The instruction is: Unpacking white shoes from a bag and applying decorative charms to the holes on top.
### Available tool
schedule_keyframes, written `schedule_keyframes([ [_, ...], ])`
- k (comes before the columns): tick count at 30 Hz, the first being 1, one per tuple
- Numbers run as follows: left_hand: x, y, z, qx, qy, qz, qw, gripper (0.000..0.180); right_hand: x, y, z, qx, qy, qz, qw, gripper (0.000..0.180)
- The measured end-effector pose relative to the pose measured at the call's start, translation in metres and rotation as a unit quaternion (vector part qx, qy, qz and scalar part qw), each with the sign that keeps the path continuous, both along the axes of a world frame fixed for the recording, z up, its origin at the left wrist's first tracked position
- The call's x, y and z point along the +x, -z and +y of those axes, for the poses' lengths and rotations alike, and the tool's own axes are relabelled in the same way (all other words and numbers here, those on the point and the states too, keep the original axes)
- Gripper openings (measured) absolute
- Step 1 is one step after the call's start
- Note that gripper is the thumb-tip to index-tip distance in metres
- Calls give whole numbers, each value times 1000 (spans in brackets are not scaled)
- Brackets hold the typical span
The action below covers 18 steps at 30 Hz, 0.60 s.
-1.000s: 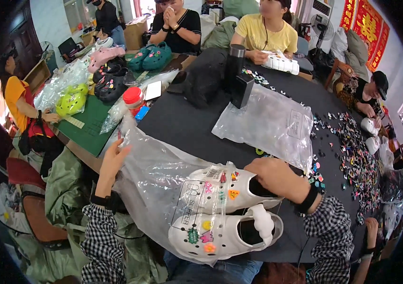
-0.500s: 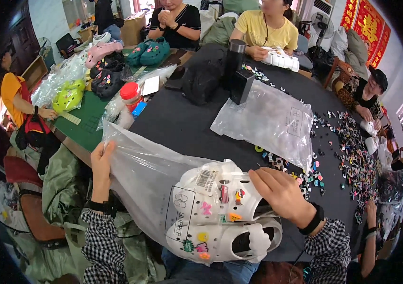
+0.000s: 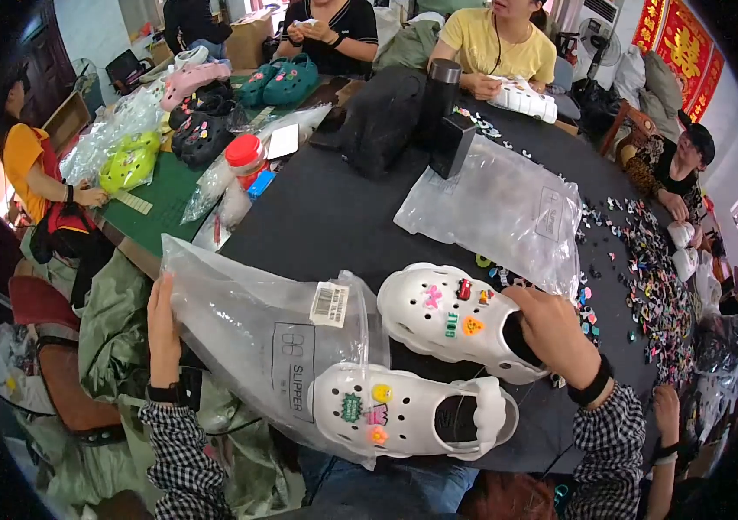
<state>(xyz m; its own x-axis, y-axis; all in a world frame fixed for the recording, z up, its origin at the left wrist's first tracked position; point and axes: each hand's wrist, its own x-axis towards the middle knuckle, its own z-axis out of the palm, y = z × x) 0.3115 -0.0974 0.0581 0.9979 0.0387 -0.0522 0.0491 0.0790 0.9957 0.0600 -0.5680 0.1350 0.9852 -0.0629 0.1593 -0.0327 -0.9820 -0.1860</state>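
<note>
My left hand [image 3: 164, 334] pinches the far left corner of a frosted clear plastic bag [image 3: 239, 303], which has a printed panel and a white barcode label. My right hand [image 3: 557, 336] grips the heel end of a white clog [image 3: 443, 303] decorated with small colourful charms. This clog lies outside the bag, its toe close to the bag's edge. A second white clog [image 3: 421, 416], also with charms, rests nearer to me. Its toe part is under the bag's film, while its heel part sticks out to the right.
Another clear bag [image 3: 499, 208] lies flat on the dark table [image 3: 317, 234]. Loose charms [image 3: 659, 295] cover the right side. A black bottle [image 3: 440, 95] and a red-lidded jar [image 3: 245, 156] stand farther back. Green clogs [image 3: 291, 80] sit far left. Several people work around the table.
The far clog has come out of the bag and sits farther up, with my right hand at its heel. My left hand has moved slightly left and down with the bag.
</note>
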Motion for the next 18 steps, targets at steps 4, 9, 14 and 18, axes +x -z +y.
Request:
schedule_keyframes([
  [4, -28, -1, -1, 47, -34, -31, 998, 51, 5, 1, 4, 28, 53, 46, 997, 32],
  [9, -72, 7, 11, 91, -41, -27, 995, 54, 3, -15, 2, 168, -27, -25, 985, 36],
  [14, -96, 18, 19, 85, -20, 14, 996, 53, -27, -68, 24, 240, -126, 13, 963, 41],
  [18, -94, 22, 0, 38, 16, 38, 998, 54, -40, -61, 41, 162, -188, 134, 959, 63],
])
